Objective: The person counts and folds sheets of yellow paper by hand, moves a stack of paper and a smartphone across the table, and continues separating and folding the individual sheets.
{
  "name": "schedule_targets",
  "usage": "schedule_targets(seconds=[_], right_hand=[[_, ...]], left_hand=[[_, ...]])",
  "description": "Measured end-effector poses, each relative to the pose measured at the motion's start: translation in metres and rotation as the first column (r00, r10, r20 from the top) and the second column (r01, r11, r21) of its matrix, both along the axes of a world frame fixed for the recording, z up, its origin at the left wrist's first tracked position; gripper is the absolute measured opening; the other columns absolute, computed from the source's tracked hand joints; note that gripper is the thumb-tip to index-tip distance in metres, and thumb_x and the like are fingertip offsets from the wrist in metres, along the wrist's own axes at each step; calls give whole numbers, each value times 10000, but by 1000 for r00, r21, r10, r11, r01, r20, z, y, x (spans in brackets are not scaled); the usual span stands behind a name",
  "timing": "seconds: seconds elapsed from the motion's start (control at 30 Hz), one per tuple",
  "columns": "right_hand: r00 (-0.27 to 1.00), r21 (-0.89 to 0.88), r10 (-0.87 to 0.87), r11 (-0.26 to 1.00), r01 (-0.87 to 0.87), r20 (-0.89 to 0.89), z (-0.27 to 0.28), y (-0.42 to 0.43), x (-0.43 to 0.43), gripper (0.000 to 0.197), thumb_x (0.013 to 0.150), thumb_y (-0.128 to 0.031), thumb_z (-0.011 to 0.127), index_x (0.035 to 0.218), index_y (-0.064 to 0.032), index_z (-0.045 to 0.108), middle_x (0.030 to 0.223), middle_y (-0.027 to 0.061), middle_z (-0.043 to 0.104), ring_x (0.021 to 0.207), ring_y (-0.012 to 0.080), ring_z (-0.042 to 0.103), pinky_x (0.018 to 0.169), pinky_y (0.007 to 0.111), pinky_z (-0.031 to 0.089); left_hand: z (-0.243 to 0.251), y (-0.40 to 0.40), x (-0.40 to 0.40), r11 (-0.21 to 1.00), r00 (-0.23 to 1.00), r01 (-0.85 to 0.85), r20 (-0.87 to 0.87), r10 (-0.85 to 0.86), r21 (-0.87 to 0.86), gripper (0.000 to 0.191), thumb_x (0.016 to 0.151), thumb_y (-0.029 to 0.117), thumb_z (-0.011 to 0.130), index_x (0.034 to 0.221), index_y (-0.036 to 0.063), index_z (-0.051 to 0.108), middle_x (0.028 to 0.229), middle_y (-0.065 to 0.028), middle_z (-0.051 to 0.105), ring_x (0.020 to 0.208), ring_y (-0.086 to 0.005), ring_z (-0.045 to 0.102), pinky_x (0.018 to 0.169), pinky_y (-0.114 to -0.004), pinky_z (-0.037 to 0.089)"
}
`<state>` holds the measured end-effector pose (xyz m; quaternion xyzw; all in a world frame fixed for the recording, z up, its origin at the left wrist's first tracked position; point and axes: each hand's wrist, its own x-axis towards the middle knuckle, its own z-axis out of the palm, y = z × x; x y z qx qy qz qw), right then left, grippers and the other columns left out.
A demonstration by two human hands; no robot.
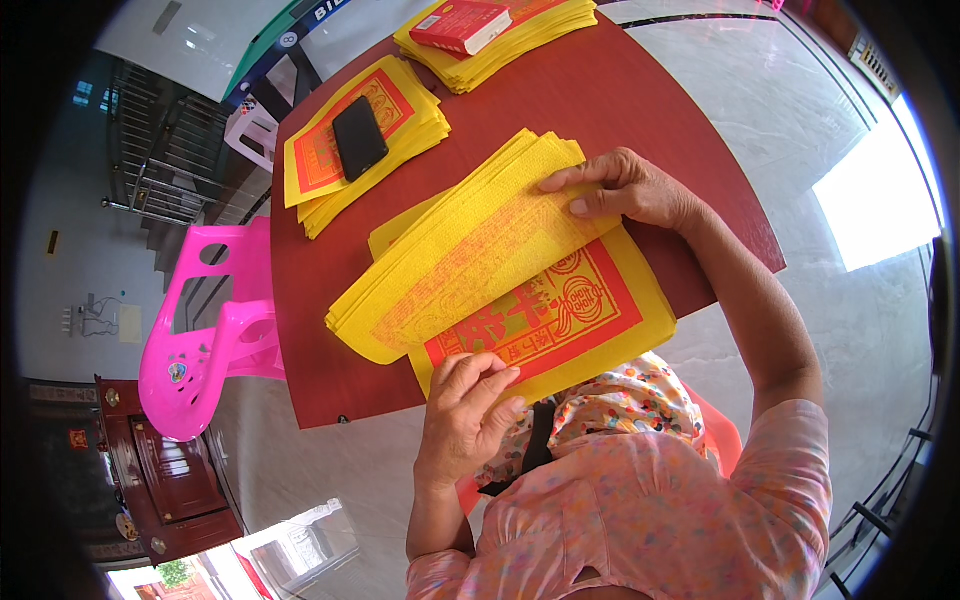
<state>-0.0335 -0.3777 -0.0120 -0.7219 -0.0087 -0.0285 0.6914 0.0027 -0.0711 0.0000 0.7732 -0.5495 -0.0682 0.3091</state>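
My right hand (645, 191) grips the far right end of a batch of yellow paper sheets (465, 262), thumb and index finger on the upper face. The batch is folded back, showing its textured reverse with red print bleeding through. Beneath it lies a yellow sheet with a red and gold printed panel (551, 319), partly covered, at the table's near edge. My left hand (465, 412) is at that sheet's near left edge, fingers curled over the red border and thumb apart. I see nothing held in it.
On the dark red table (600, 90) another yellow paper stack (307, 214) bears a black smartphone (360, 139). Farther back, a red box or thick book (461, 26) rests on a third stack (472, 79). A pink plastic chair (214, 330) adjoins the table's left edge.
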Motion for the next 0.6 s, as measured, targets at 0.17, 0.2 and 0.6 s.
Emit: schedule_targets(seconds=[0.17, 0.2, 0.6], right_hand=[[1000, 15, -1, 1000, 2, -22, -1, 0, 0, 341, 820, -68, 609, 1159, -30, 606, 1039, 76, 664, 920, 99, 603, 884, 249, 449], [1000, 19, 2, 1000, -2, -25, -2, 0, 1, 340, 821, -69, 609, 1158, -31, 606, 1040, 76, 664, 919, 99, 604, 883, 250, 450], [1000, -12, -7, 1000, 7, -5, -1, 0, 1, 326, 826, -67, 600, 1151, -37, 614, 1044, 77, 663, 918, 105, 610, 879, 253, 456]], left_hand=[[-2, 0, 0, 999, 1000, -27, -17, 26, -28, 228, 799, 186, 644, 908, -14, 651, 905, -96, 596, 861, -262, 539, 760, -344, 442], [-3, 0, 0, 999, 1000, -27, -17, 26, -28, 228, 799, 186, 644, 908, -14, 651, 905, -96, 596, 861, -262, 539, 760, -344, 442], [1, 5, -1, 999, 999, -26, 33, 26, -24, 207, 748, 111, 679, 916, -8, 650, 926, -99, 598, 887, -269, 552, 769, -353, 455]])
